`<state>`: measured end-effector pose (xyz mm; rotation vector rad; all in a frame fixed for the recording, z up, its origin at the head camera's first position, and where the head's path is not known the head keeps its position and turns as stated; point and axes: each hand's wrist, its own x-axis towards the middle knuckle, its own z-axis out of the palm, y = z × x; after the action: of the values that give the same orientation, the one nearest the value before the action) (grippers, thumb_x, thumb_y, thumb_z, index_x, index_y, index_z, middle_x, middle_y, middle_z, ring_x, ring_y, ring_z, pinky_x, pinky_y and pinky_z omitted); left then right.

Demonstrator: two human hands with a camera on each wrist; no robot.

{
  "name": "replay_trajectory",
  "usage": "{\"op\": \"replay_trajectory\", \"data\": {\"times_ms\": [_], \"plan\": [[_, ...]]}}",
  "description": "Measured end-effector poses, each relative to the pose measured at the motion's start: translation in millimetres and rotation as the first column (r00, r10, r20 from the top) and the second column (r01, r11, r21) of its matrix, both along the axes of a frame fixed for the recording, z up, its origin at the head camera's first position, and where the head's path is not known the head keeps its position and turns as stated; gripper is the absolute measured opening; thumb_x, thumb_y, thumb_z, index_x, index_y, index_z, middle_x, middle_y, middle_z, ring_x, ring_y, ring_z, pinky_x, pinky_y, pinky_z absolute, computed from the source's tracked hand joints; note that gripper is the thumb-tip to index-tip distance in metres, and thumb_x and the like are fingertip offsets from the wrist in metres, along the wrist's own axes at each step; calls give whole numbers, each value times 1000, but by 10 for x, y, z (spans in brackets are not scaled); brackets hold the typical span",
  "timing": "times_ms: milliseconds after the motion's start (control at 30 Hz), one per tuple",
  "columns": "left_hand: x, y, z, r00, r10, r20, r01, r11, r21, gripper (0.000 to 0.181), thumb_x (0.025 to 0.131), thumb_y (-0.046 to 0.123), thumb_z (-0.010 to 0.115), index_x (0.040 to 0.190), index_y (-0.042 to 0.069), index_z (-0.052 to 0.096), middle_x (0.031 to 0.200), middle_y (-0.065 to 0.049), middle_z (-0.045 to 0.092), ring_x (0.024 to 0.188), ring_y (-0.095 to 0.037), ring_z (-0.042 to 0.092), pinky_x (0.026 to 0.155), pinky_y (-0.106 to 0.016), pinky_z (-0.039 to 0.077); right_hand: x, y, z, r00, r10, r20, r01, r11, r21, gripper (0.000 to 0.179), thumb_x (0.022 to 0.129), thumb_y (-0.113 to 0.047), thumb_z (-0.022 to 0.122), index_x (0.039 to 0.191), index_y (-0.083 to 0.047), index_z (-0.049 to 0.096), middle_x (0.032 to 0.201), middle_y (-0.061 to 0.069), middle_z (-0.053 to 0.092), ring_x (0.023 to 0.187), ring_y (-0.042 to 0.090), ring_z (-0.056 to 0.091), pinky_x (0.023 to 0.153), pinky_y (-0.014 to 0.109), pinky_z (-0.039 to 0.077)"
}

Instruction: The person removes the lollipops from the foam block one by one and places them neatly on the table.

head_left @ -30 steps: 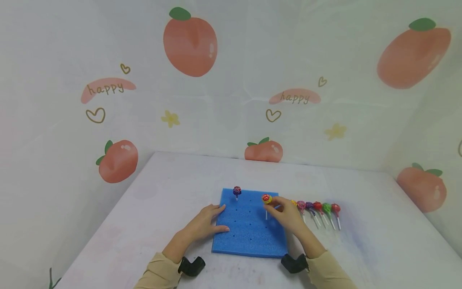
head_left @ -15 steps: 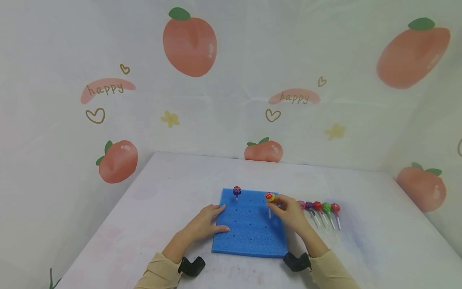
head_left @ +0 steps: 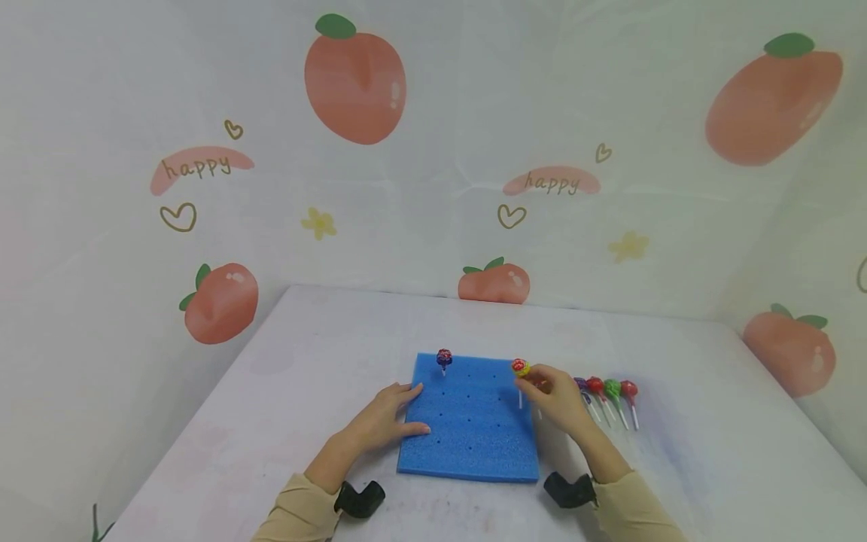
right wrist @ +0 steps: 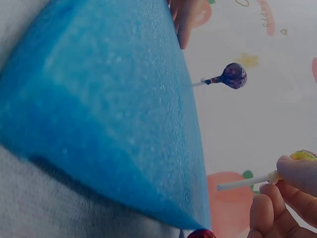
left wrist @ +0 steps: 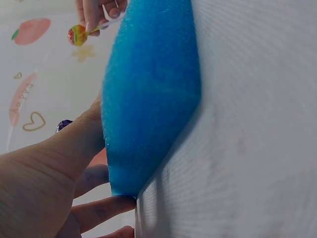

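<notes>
Between the thumb and fingers of my right hand (head_left: pixel 561 399) is a red-and-yellow wrapped lollipop (head_left: pixel 520 367), pinched just below its head. Its white stick points down over the right edge of a blue foam board (head_left: pixel 467 459); in the right wrist view the stick's end (right wrist: pixel 222 187) is free of the foam. My left hand (head_left: pixel 381 418) rests at the board's left edge, thumb and a finger touching it. A purple lollipop (head_left: pixel 444 357) stands upright in the board's far left part. Small holes dot the board.
Right of the board, several lollipops lie in a row on the white table (head_left: pixel 704 421), among them a green one (head_left: pixel 612 388) and a red one (head_left: pixel 629 388). My right hand hides part of the row. A fruit-printed cloth (head_left: pixel 433 150) hangs behind.
My right hand has moved right with the red-and-yellow lollipop, from over the board toward its right edge, covering more of the row. The left hand has stayed in place.
</notes>
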<state>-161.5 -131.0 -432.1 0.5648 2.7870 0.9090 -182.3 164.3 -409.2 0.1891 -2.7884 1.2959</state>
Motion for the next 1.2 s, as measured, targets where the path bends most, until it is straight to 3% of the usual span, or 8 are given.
{"op": "replay_trajectory", "data": {"times_ms": [333, 800, 967, 1200], "plan": [[-7, 1, 6, 1000, 6, -8, -6, 1000, -15, 74, 82, 40, 68, 140, 2, 41, 143, -23, 41, 136, -44, 32, 108, -58, 31, 13, 119, 24, 1000, -25, 17, 24, 1000, 20, 20, 89, -21, 64, 98, -3, 66, 95, 12, 68, 78, 16, 62, 66, 23, 55], [7, 6, 18, 1000, 21, 20, -21, 1000, -1, 75, 82, 40, 69, 140, 2, 40, 144, -23, 40, 136, -44, 31, 109, -58, 30, 17, 342, 38, 998, -56, 40, 54, 997, 54, 23, 89, -20, 62, 104, -2, 65, 99, 16, 68, 78, 18, 64, 61, 22, 53], [9, 6, 16, 999, 18, 26, -18, 1000, 15, 75, 82, 39, 69, 140, 2, 40, 144, -23, 39, 137, -44, 29, 110, -58, 28, 16, 428, 4, 998, -61, -13, 62, 995, 78, 22, 89, -17, 63, 103, 1, 66, 100, 18, 68, 83, 22, 63, 67, 24, 54], [4, 6, 7, 1000, 17, 25, -17, 1000, 14, 75, 82, 39, 69, 140, 2, 41, 144, -23, 39, 137, -44, 29, 109, -58, 29, 51, 526, 17, 993, -106, -42, 110, 989, 102, 22, 87, -18, 66, 98, 1, 67, 93, 17, 70, 74, 18, 63, 59, 17, 48]]}}
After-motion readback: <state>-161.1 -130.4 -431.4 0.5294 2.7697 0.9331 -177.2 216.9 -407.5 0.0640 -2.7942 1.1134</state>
